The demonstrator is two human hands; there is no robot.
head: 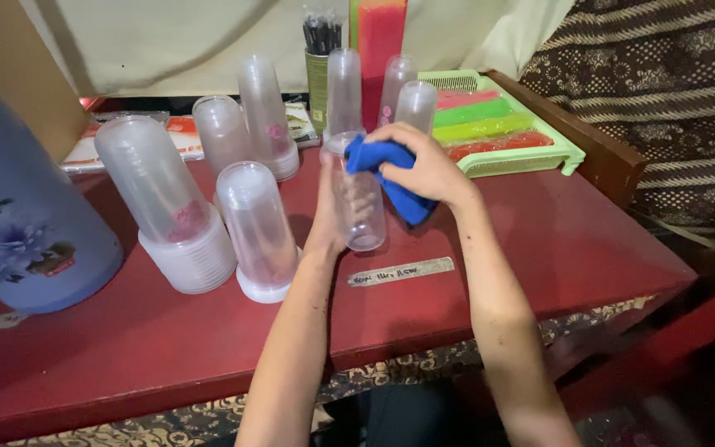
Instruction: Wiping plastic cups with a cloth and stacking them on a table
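1. One clear plastic cup (357, 207) is held upside-down above the red desk (539, 248), near its middle. The left hand (328, 211) wraps its grip around the cup's side; the cup partly hides that hand.
2. The right hand (428, 170) clenches one blue cloth (395, 178) and presses it against the cup's upper end.
3. To the left stand two tall stacks of upturned clear cups (171, 207) (254, 232); five more stand behind, hard to count singly since the layers blur together.
4. One blue flowered flask (18, 215) is cut off at the left edge.
5. Behind sit one green tray (568, 153) of coloured sticks, a tin of dark straws (322, 37) and a red-and-green container (378, 41), cut off at the top.
6. A strip label (400, 271) lies on the desk just below the cup.
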